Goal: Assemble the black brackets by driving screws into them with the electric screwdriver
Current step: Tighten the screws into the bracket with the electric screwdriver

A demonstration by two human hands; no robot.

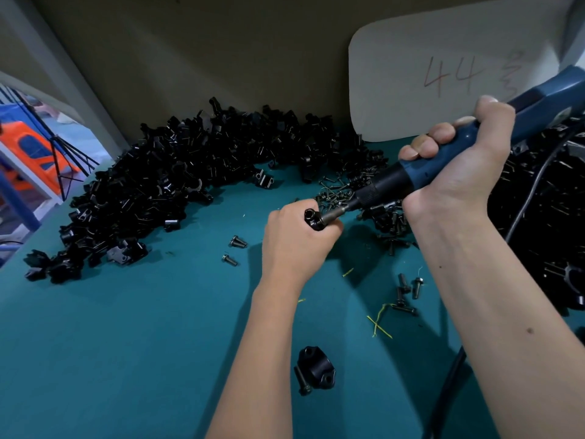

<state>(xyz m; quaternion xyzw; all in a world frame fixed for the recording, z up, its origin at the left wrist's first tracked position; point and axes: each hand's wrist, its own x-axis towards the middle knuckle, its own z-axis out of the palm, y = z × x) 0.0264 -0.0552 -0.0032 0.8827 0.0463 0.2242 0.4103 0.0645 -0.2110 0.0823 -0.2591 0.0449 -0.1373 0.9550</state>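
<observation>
My left hand [296,240] grips a black bracket [311,217] above the teal table [126,343]; only the bracket's round end shows past my fingers. My right hand [456,163] holds the blue electric screwdriver [443,156], tilted down to the left. Its metal bit [335,213] meets the bracket in my left hand. Another black bracket [316,365] lies on the table near me, with a screw [302,380] beside it. Loose screws form a heap [342,191] behind my left hand.
A large pile of black brackets [164,185] curves across the back left of the table. More black parts [544,201] fill the right side, crossed by the screwdriver's cable. Stray screws [408,289] and yellow scraps lie about. A card marked 44 [443,74] leans on the wall.
</observation>
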